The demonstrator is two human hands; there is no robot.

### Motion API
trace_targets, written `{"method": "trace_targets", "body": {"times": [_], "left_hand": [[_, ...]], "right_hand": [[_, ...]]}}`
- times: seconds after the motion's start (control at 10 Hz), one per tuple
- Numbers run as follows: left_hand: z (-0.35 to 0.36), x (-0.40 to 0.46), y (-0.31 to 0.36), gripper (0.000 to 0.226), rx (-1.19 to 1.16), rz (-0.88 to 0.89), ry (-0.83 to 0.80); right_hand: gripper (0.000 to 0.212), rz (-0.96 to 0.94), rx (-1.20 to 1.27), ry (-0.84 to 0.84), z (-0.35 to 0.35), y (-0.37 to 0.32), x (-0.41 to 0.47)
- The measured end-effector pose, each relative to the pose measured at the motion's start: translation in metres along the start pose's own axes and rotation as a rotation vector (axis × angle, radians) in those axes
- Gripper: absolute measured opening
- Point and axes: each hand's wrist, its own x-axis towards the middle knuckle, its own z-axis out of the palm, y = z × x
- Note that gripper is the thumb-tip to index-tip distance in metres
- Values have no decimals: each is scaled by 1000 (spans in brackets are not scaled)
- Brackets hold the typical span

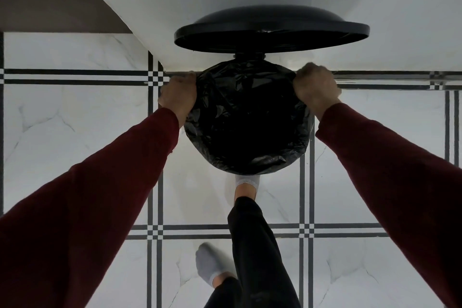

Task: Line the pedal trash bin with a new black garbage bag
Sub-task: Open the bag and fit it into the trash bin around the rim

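Now both hands, left hand (178, 97) and right hand (315, 89), grip the garbage bag (247, 117) at opposite edges.

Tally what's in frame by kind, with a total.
Hands: 2, left and right, both gripping the bag edge
Feet: 2, one at the bin's base, one back on the floor
Bag: 1
Lid: 1, raised
Total: 6

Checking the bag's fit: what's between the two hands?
In the head view, only the black bag spread over the bin's mouth lies between left hand and right hand.
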Motion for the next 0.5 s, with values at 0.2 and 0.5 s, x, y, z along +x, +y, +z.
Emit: {"method": "trace_targets", "body": {"times": [0.2, 0.5], "left_hand": [[8, -1, 4, 49, -243, -122, -104], [16, -12, -1, 48, -347, -137, -267]], "right_hand": [[42, -42, 216, -108, 16, -13, 12], [52, 192, 525, -264, 15, -11, 22]]}}
